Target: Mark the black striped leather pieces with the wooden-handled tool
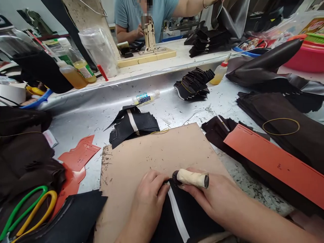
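Strip on black fabric runs lengthwise away, slanting left.

Both hands curled, near each other.

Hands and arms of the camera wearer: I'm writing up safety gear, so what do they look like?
The left hand and right hand are bare, without gloves. No sleeve, watch or bracelet shows on the right forearm or left wrist. I see no rings, though some fingers are partly hidden.
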Demonstrator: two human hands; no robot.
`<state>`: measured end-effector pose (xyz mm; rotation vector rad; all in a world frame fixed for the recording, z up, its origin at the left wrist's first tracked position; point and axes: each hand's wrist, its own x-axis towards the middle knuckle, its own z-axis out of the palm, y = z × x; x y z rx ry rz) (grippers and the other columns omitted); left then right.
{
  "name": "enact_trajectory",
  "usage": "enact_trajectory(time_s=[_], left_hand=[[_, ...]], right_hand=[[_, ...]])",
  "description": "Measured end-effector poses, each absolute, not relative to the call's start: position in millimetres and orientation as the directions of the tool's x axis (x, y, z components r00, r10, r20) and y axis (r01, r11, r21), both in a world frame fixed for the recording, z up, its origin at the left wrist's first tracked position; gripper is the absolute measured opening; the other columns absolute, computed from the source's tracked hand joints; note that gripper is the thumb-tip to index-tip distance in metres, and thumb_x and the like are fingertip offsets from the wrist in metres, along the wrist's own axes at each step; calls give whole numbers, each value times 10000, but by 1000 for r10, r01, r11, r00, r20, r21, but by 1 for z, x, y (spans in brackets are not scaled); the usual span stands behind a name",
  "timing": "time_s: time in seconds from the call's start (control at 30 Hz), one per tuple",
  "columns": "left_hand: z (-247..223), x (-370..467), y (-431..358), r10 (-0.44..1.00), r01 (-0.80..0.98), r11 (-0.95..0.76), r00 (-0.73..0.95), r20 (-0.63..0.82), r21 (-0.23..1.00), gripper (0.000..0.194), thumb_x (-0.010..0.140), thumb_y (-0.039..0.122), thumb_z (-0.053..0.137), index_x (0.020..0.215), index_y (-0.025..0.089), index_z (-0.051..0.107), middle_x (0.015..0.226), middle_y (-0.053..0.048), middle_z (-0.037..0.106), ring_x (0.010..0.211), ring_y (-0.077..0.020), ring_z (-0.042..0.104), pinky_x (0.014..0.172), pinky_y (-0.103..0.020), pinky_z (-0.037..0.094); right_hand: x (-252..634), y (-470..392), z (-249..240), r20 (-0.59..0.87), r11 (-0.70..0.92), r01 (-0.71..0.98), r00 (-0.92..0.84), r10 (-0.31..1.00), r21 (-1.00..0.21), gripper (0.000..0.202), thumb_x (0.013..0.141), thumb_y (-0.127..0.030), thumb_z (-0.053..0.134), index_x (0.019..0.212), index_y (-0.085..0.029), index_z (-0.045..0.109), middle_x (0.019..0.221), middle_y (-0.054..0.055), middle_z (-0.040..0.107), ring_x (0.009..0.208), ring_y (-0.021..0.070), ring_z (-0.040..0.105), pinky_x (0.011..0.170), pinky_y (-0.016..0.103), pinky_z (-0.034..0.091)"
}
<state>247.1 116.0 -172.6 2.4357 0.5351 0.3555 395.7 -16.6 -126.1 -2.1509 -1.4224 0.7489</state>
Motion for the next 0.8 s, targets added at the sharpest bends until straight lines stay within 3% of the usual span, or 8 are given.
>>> enact_trajectory(time_s=[0.13, 0.33, 0.53, 0.67, 0.8], left_hand=[[-177, 239, 120, 339, 174, -855, 900, 273, 489, 208, 948, 178, 435, 1010, 220, 629, 894, -46, 635, 779, -170, 614, 644, -270, 536], [-172, 240, 122, 159, 26, -944, 909, 384, 329, 286, 967, 129, 344, 1003, 127, 628, 867, -93, 653, 757, -178, 619, 635, -268, 555], [-171, 239, 120, 152, 19, -939, 919, 364, 345, 310, 955, 103, 350, 1160, 146, 577, 898, -93, 650, 771, -183, 615, 645, -288, 564], [-174, 237, 117, 191, 61, -936, 915, 356, 346, 277, 955, 110, 362, 1106, 153, 590, 890, -87, 641, 766, -181, 606, 656, -294, 555], [-177, 237, 116, 195, 72, -933, 924, 329, 352, 282, 943, 85, 366, 1095, 157, 593, 885, -79, 631, 753, -180, 585, 640, -295, 527]], right_hand=[[397, -18, -127, -209, -378, 706, 318, 925, -599, 201, 961, -294, 392, 1010, -230, 576, 841, 27, 691, 746, 237, 667, 630, 312, 429], [401, -16, -122, -256, -396, 661, 304, 918, -638, 190, 967, -306, 401, 982, -240, 579, 827, 17, 672, 765, 229, 661, 660, 316, 455], [399, -9, -114, -156, -324, 634, 306, 939, -702, 179, 968, -311, 412, 949, -239, 575, 825, 24, 668, 718, 200, 643, 621, 278, 459], [400, -6, -115, -223, -363, 668, 289, 931, -649, 166, 954, -292, 419, 891, -241, 563, 766, 5, 657, 683, 214, 635, 618, 306, 454], [400, -9, -113, -125, -319, 589, 346, 930, -743, 185, 977, -336, 401, 1018, -271, 569, 909, 9, 680, 799, 199, 656, 678, 283, 482]])
